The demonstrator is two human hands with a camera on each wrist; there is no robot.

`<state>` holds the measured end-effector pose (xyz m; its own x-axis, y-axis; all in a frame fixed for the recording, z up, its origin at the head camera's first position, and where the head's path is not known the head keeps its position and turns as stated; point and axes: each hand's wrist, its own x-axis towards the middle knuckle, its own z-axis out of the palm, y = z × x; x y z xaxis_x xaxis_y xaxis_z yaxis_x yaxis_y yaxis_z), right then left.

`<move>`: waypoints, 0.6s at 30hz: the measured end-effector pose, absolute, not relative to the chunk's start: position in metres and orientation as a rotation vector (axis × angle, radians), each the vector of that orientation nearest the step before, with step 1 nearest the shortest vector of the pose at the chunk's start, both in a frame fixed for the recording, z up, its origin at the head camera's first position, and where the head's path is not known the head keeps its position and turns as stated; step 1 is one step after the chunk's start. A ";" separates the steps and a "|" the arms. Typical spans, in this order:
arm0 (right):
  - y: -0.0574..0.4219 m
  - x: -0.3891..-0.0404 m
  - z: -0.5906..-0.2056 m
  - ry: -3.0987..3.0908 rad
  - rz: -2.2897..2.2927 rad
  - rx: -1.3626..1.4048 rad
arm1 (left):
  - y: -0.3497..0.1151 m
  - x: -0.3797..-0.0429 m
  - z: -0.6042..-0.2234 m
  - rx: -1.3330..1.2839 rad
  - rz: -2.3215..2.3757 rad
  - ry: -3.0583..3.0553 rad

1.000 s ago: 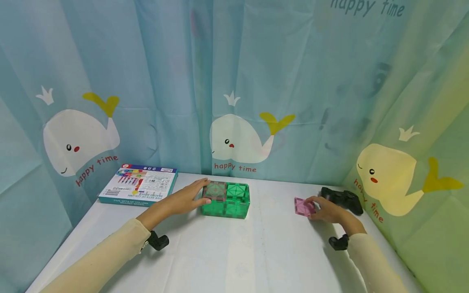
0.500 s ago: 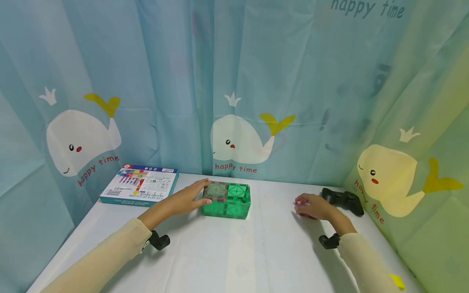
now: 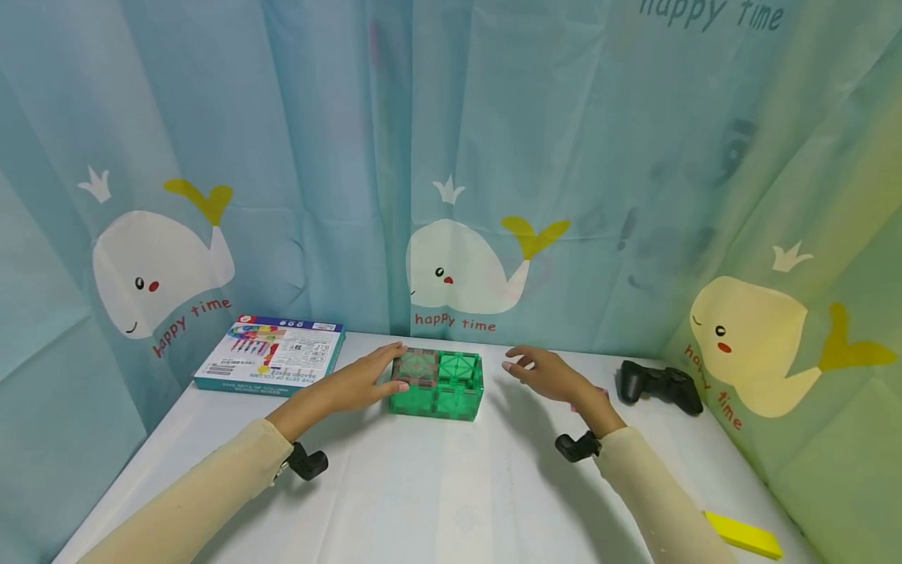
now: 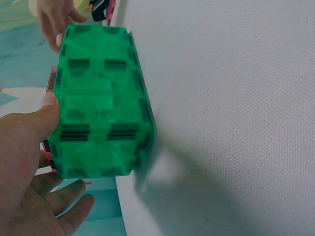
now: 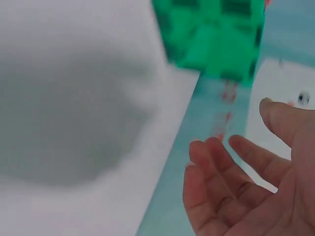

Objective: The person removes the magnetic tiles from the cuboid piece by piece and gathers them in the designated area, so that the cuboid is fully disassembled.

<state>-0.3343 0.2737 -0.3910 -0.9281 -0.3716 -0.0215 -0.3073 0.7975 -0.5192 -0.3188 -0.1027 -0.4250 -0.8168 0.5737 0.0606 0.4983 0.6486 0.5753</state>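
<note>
A box built of green see-through magnetic tiles (image 3: 437, 403) stands near the table's middle, with a pinkish square tile (image 3: 417, 365) lying over the left part of its top. My left hand (image 3: 359, 382) spans that tile, thumb at its front edge and index finger at the back; the remaining fingers (image 4: 76, 216) extend loosely past the box. To the right of the box, my right hand (image 3: 546, 374) is held in the air with fingers slightly bent and nothing in them. Another pink tile (image 3: 576, 406) lies on the table, mostly hidden behind the right wrist.
A flat printed carton (image 3: 271, 356) lies at the back left. Towards the right are a black game controller (image 3: 658, 385) and, near the front, a yellow block (image 3: 743, 536). A curtain with whales (image 3: 465, 270) hangs along the table's back and sides.
My right hand has left the pink tile on the table and moved left towards the green box. The yellow block has come into view from behind the right sleeve. My left hand stays put.
</note>
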 end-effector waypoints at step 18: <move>0.211 -0.328 -0.380 2.750 -0.883 -0.450 | -0.103 -0.320 -0.423 0.883 0.882 2.734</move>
